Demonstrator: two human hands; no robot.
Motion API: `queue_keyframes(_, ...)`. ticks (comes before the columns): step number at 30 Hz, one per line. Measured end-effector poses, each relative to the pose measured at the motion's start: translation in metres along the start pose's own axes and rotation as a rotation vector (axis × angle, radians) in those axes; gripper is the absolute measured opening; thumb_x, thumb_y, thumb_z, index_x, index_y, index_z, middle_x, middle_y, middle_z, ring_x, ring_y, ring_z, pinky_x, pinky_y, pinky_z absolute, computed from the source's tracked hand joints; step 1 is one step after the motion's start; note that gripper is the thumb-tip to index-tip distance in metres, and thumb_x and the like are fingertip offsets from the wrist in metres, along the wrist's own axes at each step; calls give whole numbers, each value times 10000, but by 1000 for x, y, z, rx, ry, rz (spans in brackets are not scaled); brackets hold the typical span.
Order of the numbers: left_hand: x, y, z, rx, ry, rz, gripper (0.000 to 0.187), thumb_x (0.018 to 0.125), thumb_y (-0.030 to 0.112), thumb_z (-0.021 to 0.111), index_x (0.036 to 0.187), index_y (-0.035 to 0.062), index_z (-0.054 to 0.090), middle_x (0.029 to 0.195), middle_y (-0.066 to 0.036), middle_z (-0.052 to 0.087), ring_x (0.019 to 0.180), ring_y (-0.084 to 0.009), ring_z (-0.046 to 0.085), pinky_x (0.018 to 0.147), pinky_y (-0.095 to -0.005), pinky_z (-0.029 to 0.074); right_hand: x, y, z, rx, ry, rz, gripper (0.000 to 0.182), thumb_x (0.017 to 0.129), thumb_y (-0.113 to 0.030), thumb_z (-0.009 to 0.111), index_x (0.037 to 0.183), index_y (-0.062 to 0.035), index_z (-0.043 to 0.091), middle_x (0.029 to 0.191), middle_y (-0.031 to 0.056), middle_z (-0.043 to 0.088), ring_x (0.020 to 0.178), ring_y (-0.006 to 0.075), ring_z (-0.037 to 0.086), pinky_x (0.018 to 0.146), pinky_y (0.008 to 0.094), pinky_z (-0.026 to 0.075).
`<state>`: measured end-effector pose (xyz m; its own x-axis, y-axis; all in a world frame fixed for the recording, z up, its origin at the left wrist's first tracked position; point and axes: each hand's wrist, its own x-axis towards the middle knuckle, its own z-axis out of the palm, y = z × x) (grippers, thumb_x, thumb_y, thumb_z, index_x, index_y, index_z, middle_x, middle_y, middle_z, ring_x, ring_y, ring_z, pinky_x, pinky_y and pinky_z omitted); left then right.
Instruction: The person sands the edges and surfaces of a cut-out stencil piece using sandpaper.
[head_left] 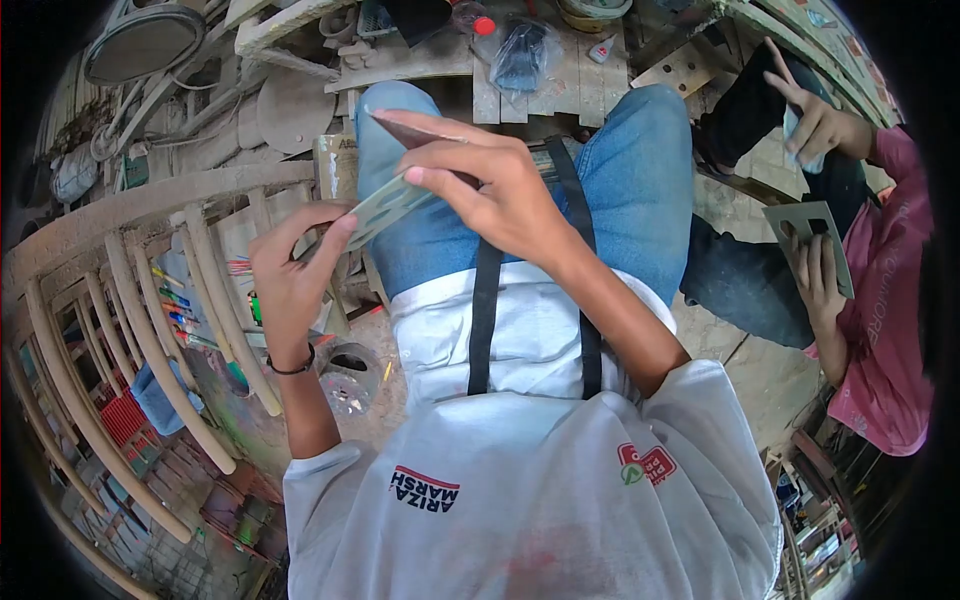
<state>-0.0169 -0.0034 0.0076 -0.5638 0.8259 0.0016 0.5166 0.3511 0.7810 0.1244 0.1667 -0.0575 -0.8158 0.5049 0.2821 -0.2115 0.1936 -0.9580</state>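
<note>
while left hand (290, 275) pinches it, flat panel (385, 210) sits under right hand (480, 185).

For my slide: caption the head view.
Both hands, left and right, hold a flat green piece above the lap.

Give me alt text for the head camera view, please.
Both hands hold a flat greenish cut-out piece over the lap: left hand at its lower end, right hand on top with a brown strip. A co-worker sits nearby.
</note>
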Motion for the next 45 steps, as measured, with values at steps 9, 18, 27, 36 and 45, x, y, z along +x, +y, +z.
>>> queue_keyframes(9, 19, 22, -11, 271, -231, 104, 170, 911, 136, 644, 915, -31, 675, 690, -174, 585, 572, -291, 531, 558, -351, 414, 17, -20, 27, -139, 46, -364, 99, 820, -17, 671, 898, 39, 697, 1286, 154, 631, 1041, 304, 667, 844, 352, 543)
queue_keyframes(18, 5, 17, -5, 173, -139, 58, 151, 920, 92, 608, 875, -19, 701, 678, -116, 608, 569, -170, 529, 559, -310, 410, 12, -1, 0, -59, -93, -167, 140, 830, -66, 687, 935, 19, 724, 1252, 143, 656, 1095, 281, 656, 890, 356, 529)
queue_keyframes(27, 2, 3, -8, 149, -93, -11, 283, 969, 172, 557, 856, -44, 701, 756, -113, 687, 648, -126, 592, 621, -271, 451, -4, 47, -23, -284, -83, 65, 181, 873, -85, 670, 1025, -1, 723, 1236, 141, 664, 1112, 280, 656, 953, 343, 511)
queue_keyframes(36, 8, 19, 17, -178, 328, -201, 470, 1029, 284, 506, 714, -46, 618, 715, -128, 695, 650, -140, 644, 634, -271, 468, -7, -4, -5, 3, 292, 149, 383, 857, 50, 586, 1217, -58, 660, 1154, 157, 695, 1066, 191, 679, 922, 303, 509)
queue_keyframes(45, 17, 25, 34, 39, 311, -245, 443, 1025, 285, 518, 753, -46, 632, 651, -55, 617, 559, -110, 626, 491, -245, 399, -9, 27, 16, -396, 216, -210, 496, 723, 161, 598, 1180, -17, 671, 1267, 149, 638, 1219, 306, 591, 1039, 390, 476)
